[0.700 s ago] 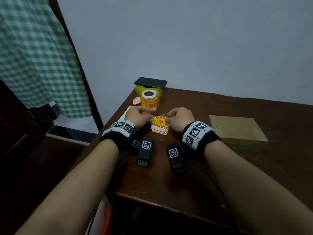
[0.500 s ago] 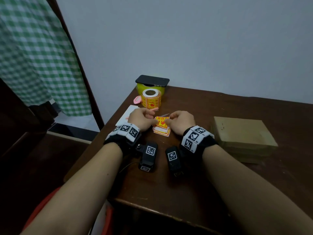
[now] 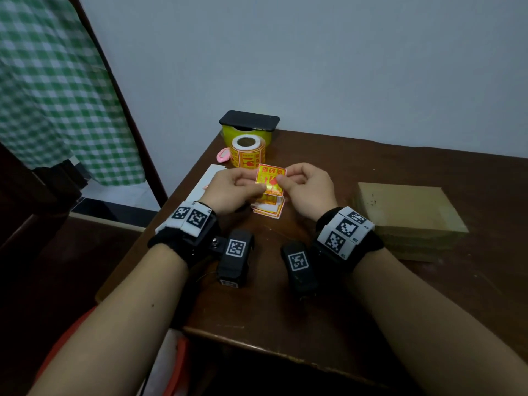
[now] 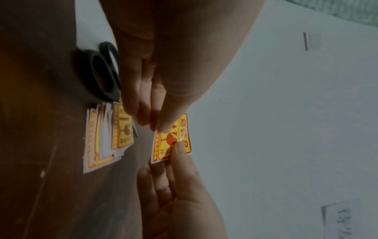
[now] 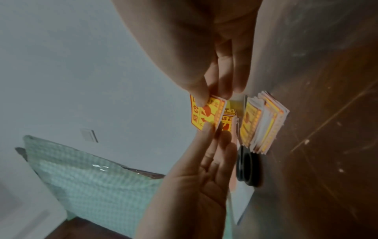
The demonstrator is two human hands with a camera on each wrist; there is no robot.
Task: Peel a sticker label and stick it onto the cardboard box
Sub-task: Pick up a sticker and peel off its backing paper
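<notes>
A yellow and red sticker label [image 3: 271, 177] is lifted above the table, held between both hands. My left hand [image 3: 233, 190] pinches its left edge and my right hand [image 3: 307, 187] pinches its right edge. In the left wrist view the label [image 4: 171, 142] sits between a thumb from above and fingers from below. The right wrist view shows the same label [image 5: 206, 113] pinched at both ends. A small pile of cut labels [image 3: 268, 207] lies on the table right under the hands. The flat cardboard box [image 3: 405, 212] rests to the right, untouched.
A roll of labels [image 3: 248, 151] stands behind the hands before a yellow container with a black phone [image 3: 249, 120] on top. Black-handled scissors [image 4: 102, 71] lie by the pile, on white paper [image 3: 204, 181]. A pink item [image 3: 223, 154] lies left of the roll.
Both hands have lifted one label off the pile and now hold it up between them. The head view has shifted slightly.
</notes>
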